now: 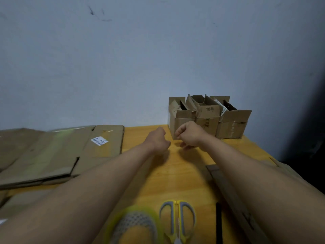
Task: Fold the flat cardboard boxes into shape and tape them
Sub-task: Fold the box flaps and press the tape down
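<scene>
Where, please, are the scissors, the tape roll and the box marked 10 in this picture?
scissors (178, 221): head view, on the pivot area between the two grey-and-yellow handle loops.
tape roll (112, 224): head view, on its yellow-green left rim.
box marked 10 (209, 118): head view, on its front wall below the printed number.

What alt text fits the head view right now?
Both hands, left hand and right hand, reach with curled fingers toward three folded cardboard boxes at the wall. Flat cardboard boxes lie left; tape roll and scissors near.
</scene>
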